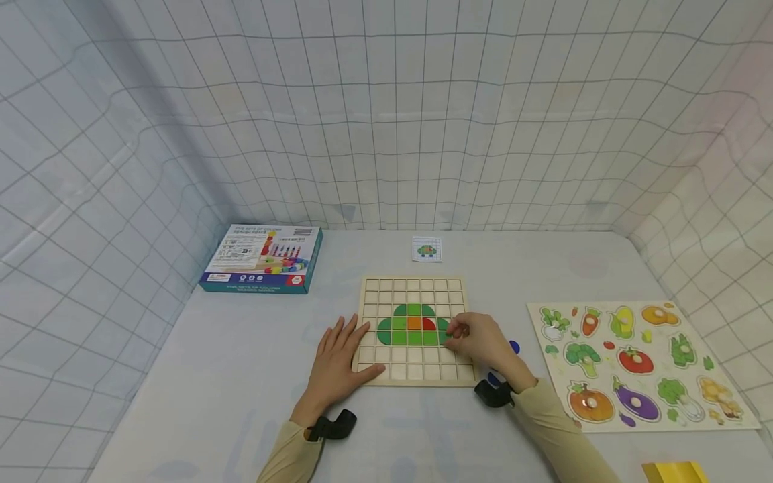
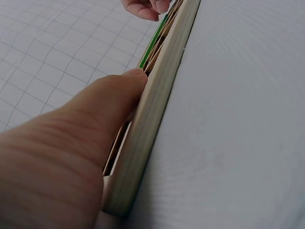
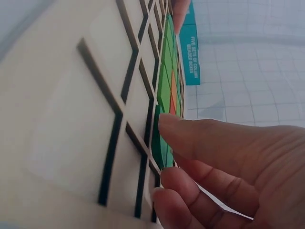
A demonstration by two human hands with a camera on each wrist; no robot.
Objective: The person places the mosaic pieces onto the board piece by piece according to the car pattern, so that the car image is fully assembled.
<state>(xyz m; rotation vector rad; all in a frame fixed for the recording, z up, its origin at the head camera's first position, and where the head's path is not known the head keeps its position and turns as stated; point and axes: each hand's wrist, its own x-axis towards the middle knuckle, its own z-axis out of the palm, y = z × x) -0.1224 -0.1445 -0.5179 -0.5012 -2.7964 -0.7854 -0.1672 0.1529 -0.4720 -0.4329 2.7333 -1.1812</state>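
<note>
A wooden grid board (image 1: 423, 373) lies on the table. Green square tiles (image 1: 399, 337), an orange tile (image 1: 414, 323), a red quarter-round tile (image 1: 428, 324) and dark green rounded tiles (image 1: 384, 337) fill its middle cells. My left hand (image 1: 341, 355) rests spread on the board's left edge, its thumb on the near rim. At the right end of the pattern, my right hand (image 1: 483, 339) pinches a dark green rounded tile (image 3: 157, 138) at its cell. In the right wrist view the thumb touches this tile's edge, and the other fingers are curled below; they partly hide it.
Behind the board lies a small pattern card (image 1: 427, 249). A boxed bead set (image 1: 260, 261) is at the back left. Blue pieces (image 1: 514, 346) lie by the right wrist. A vegetable puzzle board (image 1: 640, 376) sits to the right, and a yellow object (image 1: 674, 472) at the near right edge.
</note>
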